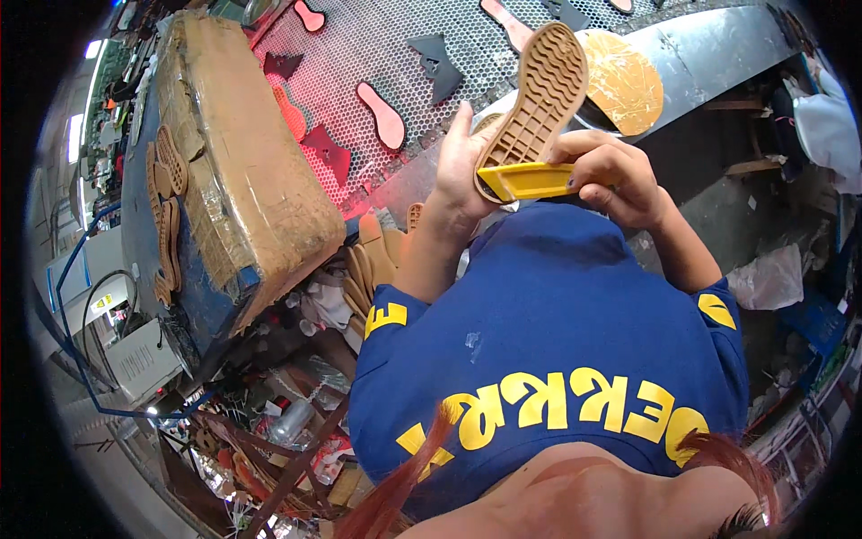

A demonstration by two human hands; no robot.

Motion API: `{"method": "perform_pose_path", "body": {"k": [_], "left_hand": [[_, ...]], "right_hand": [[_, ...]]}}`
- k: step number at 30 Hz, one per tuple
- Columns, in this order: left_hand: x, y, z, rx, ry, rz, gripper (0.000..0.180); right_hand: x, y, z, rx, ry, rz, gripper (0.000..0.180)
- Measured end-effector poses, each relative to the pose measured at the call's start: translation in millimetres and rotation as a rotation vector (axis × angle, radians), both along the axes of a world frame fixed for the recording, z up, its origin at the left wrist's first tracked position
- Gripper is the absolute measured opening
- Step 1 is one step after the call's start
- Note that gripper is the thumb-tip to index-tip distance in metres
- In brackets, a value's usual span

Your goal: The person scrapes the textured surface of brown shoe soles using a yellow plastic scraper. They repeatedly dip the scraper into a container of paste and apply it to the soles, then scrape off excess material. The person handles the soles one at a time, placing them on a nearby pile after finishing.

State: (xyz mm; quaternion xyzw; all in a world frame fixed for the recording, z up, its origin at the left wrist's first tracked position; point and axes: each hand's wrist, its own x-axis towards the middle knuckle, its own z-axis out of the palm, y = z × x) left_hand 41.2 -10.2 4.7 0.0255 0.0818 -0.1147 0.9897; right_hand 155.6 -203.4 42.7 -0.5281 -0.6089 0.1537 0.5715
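The left hand [462,166] grips a tan shoe sole [537,94] upright. The right hand [615,175] clutches a yellow tool [530,181] at its heel, probably trimming the edge. Next needs careful sliding.

Both hands raised close together — left [462,175], right [615,175] — fingers curled.

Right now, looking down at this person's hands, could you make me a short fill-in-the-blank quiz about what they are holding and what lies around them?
1. The left hand holds a tan rubber shoe sole with its ____ pattern facing the camera.
2. The right hand grips a flat ____ plastic tool against the sole's heel.
3. Pink insole shapes lie on a perforated ____ belt.
4. The person wears a ____ shirt with yellow lettering.

Missing words: tread; yellow; conveyor; blue
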Motion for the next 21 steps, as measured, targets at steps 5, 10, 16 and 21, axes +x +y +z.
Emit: {"method": "perform_pose_path", "body": {"k": [5, 10, 16, 21], "left_hand": [[3.0, -4.2, 13.9, 0.086, 0.081, -0.152, 0.091], [0.0, -6.5, 16.6, 0.186, 0.056, -0.295, 0.092], [-0.1, -6.9, 31.8, 0.254, 0.042, -0.316, 0.092], [12.7, -0.6, 31.6, 0.222, -0.001, -0.282, 0.072]], "right_hand": [[16.7, -1.4, 11.3, -0.035, 0.107, 0.142, 0.011], [33.8, 1.0, 20.1, -0.101, 0.231, 0.309, 0.004], [48.8, -1.5, 25.5, -0.06, 0.271, 0.367, 0.007], [62.0, -35.6, -3.6, 0.387, 0.828, -0.101, 0.016]]}}
